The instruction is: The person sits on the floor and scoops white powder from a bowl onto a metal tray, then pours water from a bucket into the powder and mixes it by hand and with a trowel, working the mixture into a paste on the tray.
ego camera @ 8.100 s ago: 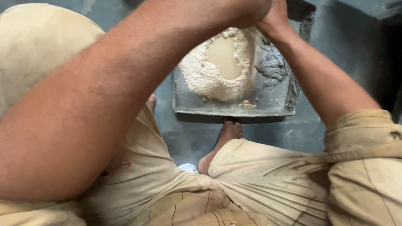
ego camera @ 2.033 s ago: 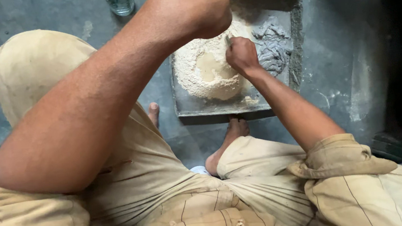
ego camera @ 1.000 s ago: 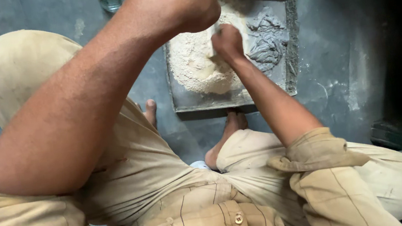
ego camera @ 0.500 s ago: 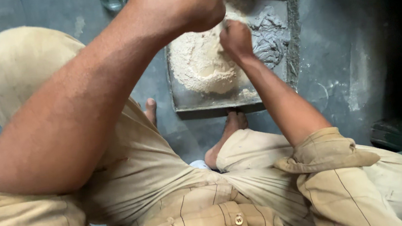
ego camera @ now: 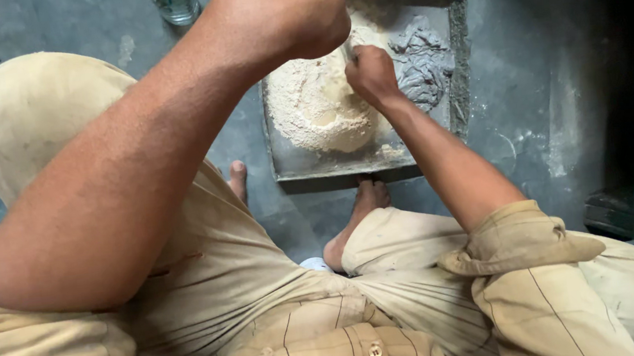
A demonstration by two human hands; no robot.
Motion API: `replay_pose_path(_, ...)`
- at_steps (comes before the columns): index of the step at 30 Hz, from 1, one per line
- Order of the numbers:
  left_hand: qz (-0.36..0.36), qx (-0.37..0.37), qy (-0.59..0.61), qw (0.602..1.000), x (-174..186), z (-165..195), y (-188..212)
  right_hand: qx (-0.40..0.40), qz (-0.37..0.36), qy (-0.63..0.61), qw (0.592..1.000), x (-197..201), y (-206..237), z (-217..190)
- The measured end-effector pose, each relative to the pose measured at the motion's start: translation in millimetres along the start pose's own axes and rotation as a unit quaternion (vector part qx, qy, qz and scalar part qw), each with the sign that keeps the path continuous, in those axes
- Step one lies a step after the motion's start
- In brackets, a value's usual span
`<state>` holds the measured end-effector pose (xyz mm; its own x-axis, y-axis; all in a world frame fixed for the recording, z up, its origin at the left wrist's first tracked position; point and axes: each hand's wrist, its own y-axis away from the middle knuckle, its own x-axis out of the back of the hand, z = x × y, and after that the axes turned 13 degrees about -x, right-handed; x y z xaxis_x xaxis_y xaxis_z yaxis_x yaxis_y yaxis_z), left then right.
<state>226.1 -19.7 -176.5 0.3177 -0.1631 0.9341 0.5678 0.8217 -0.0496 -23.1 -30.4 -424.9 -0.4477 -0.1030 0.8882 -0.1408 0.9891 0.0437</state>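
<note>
Pale powder heap (ego camera: 321, 107) with a hollowed centre lies in a square metal tray (ego camera: 460, 45) on the floor, grey wet paste (ego camera: 424, 72) at its far right. Right hand (ego camera: 371, 76) is clenched on a tool (barely visible) at the heap's edge; left hand (ego camera: 292, 12) is fisted above, contents indeterminable. Judged mid-mixing: next calls for drawing dry powder into the paste.

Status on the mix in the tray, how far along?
Early. Done: a grey wet patch sits at the right of the square metal tray. In hand: right hand, fisted, works the heap's edge. Left: most of the pale dry powder heap looks unmixed. Left hand hovers above.
</note>
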Motion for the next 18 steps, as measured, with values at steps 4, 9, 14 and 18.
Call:
replay_pose_path(4,-0.042,0.032,0.032,0.998,-3,-1,-2,-0.115,-0.033,-0.033,0.992,-1,-1,6)
replay_pose_path(9,0.025,-0.033,-0.025,0.999,-11,-8,-3,-0.012,-0.035,0.080,0.996,9,8,-7)
replay_pose_path(14,-0.008,-0.059,-0.018,0.998,-17,-11,-3,0.127,-0.014,0.142,0.982,7,27,-45)
replay_pose_path(18,0.016,-0.025,-0.002,1.000,-13,-8,-2,0.204,-0.059,0.197,0.957,5,35,-60)
